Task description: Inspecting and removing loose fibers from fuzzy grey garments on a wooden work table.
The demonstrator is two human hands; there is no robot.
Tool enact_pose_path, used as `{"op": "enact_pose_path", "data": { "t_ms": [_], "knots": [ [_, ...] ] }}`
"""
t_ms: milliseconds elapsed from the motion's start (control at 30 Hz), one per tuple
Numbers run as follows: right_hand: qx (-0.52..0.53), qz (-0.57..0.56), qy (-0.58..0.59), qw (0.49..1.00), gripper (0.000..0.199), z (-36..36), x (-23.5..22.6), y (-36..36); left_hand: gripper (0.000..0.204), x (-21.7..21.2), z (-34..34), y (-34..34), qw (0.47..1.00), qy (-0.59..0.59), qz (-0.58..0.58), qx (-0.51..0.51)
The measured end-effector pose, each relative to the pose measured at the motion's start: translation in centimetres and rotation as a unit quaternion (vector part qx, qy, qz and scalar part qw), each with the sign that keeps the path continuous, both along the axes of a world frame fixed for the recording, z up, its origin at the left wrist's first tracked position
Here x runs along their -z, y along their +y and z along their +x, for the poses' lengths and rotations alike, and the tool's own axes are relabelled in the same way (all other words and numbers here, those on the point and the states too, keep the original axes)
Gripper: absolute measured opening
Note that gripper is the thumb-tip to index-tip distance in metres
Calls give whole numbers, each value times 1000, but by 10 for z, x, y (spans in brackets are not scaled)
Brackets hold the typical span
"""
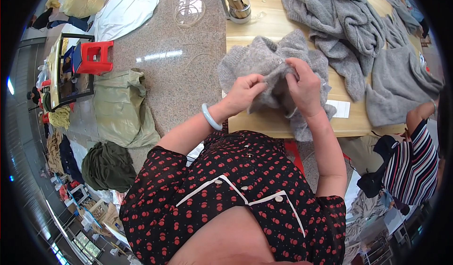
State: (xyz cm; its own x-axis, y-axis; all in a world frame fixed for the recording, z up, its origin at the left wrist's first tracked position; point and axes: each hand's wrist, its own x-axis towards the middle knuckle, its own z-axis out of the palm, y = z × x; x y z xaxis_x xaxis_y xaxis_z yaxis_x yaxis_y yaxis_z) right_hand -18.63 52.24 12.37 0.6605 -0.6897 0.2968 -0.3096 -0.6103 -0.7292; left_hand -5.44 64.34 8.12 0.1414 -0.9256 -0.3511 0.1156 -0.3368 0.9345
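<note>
A grey knitted garment (264,53) lies bunched at the near left corner of the wooden table (264,123). My left hand (246,91) pinches a raised fold of its knit between thumb and fingertips. Just to the right, my right hand (304,86) grips the same fold, thumb and forefinger pressed together. The stretch of fabric between both hands is held up off the rest. One part of the garment hangs toward the table's front edge below my right hand. A white paper slip (339,109) sits on the table beside it.
More grey knitwear (339,20) is heaped at the back of the table. A metal cup with tools (239,8) stands at the far left corner. On the right, a person in a striped top (411,166) reaches to a grey knit piece (401,86). A red stool (96,58) stands left.
</note>
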Motion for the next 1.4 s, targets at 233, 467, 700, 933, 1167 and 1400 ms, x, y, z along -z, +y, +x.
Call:
{"op": "enact_pose_path", "data": {
  "t_ms": [233, 467, 700, 933, 1167, 1400],
  "knots": [
    [27, -69, 95, 993, 18, -25, 42, -25, 17, 0, 19, 18, 990, 109, 74, -45],
    [94, 305, 50, 946, 10, -55, 61, -23, 17, -11, 24, 33, 984, 106, 139, 20],
    [-55, 635, 7, 771, 25, -76, 28, 0, 6, -14, 27, 32, 987, 28, 138, 73],
    [58, 126, 272, 952, 17, -118, 53, -3, 13, -6, 24, 46, 971, -50, 151, 176],
    [123, 202, -142, 961, 18, -105, -57, -4, 8, -92, 18, -2, 985, 85, 33, 144],
    [7, 103, -152, 983, 13, -86, -140, 43, 10, -136, 3, -20, 959, 254, -95, 85]
  ]
}}
